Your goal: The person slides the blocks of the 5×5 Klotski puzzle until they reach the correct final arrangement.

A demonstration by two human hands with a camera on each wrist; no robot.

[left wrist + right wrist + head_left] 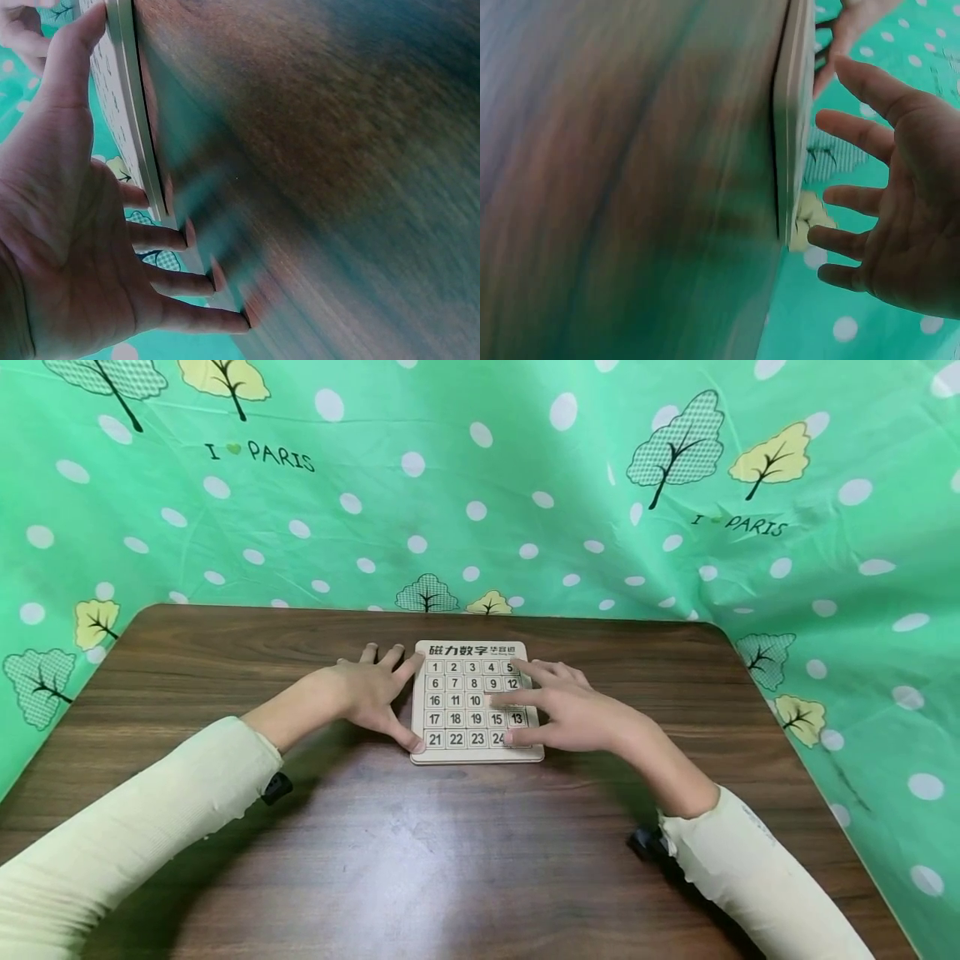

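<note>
A number slide puzzle (477,757) with a pale frame lies flat on the table, its title strip at the far side and rows of numbered tiles below. My left hand (367,693) spreads along its left side, the thumb (82,34) at the near corner and the index finger near the far corner. The other left fingers reach down to the tabletop. Over the right-hand columns extends my right hand (577,714), fingers spread and fairly straight. One right fingertip is beside the 10 tile (475,701), and the thumb overlaps the 24 tile. The right hand hides several tiles.
The brown wood-grain table (390,860) runs out in front of and beside the puzzle. A green dotted cloth (420,510) with tree prints hangs behind and along the sides. Dark wrist devices (277,788) sit under both pale sleeves (172,785).
</note>
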